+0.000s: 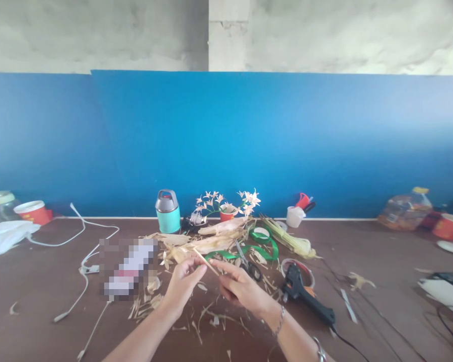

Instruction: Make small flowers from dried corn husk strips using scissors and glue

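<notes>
Between two bare hands, low over the middle of the tabletop (41, 281), a slim pale strip (206, 260) is held on a slant, its far end pointing up and to the left. The left hand (184, 284) pinches it with thumb and forefinger, and the right hand (245, 289) is closed around its lower end, so the two are clamped on the same piece with their fingertips nearly meeting. From where I stand, I can't tell whether it is rolled or flat. To handle it well, I'd judge, calls for a light, even pinch, with the left steadying while the right works in small turns, since anything so thin and dry-looking could split along its length if squeezed or bent sharply. Just beyond the fingers lie the dry husks (219, 244), with scissors (247, 262) and a curling green ribbon (274, 246) beside them; good practice would be to hold the strip clear of those blades. Scraps litter the surface under the wrists. To the right rests a black glue gun (305, 294), near enough that the forearm should mind its nozzle, in case it is hot. Farther back, pale flowers (251, 197) spread around a small red pot (227, 216), against a blue partition (226, 130).
</notes>
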`<action>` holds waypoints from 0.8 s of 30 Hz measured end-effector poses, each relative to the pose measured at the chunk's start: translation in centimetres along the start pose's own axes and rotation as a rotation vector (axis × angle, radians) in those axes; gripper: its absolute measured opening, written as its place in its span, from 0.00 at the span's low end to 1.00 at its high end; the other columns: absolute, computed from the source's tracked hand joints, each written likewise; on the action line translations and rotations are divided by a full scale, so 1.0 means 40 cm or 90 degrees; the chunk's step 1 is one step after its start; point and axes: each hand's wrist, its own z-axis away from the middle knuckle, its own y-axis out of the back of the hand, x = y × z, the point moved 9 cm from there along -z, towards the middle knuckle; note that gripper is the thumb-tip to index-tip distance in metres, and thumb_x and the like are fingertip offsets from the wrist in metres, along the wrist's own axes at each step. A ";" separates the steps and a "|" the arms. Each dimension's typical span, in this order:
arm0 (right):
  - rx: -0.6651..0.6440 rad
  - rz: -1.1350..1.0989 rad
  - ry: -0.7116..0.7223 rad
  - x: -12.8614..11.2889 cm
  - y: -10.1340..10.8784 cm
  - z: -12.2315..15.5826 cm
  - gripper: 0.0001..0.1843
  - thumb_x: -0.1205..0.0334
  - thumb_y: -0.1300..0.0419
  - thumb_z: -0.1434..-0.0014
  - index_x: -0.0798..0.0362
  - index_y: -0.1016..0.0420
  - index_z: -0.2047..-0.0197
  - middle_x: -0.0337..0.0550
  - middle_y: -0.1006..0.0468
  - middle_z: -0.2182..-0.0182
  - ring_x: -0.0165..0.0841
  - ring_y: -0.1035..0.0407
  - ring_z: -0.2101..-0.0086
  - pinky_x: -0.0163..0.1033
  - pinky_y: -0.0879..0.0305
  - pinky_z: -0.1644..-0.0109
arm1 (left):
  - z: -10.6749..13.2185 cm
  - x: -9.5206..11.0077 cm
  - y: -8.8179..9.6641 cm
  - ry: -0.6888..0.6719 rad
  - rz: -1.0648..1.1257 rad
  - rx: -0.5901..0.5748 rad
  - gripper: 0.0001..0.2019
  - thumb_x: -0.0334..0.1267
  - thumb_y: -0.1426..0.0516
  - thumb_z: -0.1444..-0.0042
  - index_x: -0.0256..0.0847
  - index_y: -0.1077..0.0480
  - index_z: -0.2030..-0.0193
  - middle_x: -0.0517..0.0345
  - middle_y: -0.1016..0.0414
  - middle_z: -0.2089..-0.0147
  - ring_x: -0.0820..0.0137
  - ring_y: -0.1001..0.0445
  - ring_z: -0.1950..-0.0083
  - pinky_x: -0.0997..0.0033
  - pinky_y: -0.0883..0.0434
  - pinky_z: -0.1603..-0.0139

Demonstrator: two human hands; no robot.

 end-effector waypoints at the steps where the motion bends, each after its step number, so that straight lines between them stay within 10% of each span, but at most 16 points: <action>1: -0.002 -0.019 -0.007 0.001 -0.001 0.001 0.30 0.53 0.43 0.48 0.53 0.39 0.43 0.27 0.41 0.88 0.20 0.55 0.86 0.30 0.63 0.83 | 0.000 0.002 0.001 -0.003 -0.008 -0.001 0.12 0.45 0.43 0.53 0.38 0.27 0.69 0.60 0.30 0.73 0.70 0.33 0.71 0.72 0.35 0.69; 18: -0.042 -0.165 -0.085 0.030 -0.001 0.008 0.31 0.57 0.40 0.50 0.52 0.39 0.43 0.26 0.45 0.87 0.19 0.59 0.86 0.27 0.67 0.83 | 0.003 0.055 -0.018 -0.153 -0.131 -0.040 0.09 0.40 0.47 0.47 0.40 0.29 0.72 0.58 0.31 0.68 0.68 0.32 0.66 0.70 0.34 0.63; 24: 0.060 0.112 0.079 -0.024 0.007 -0.004 0.21 0.61 0.47 0.44 0.51 0.31 0.47 0.36 0.30 0.81 0.27 0.39 0.80 0.31 0.40 0.77 | 0.005 0.040 -0.005 -0.138 -0.103 0.023 0.10 0.37 0.48 0.49 0.39 0.36 0.79 0.61 0.36 0.74 0.71 0.35 0.71 0.75 0.37 0.70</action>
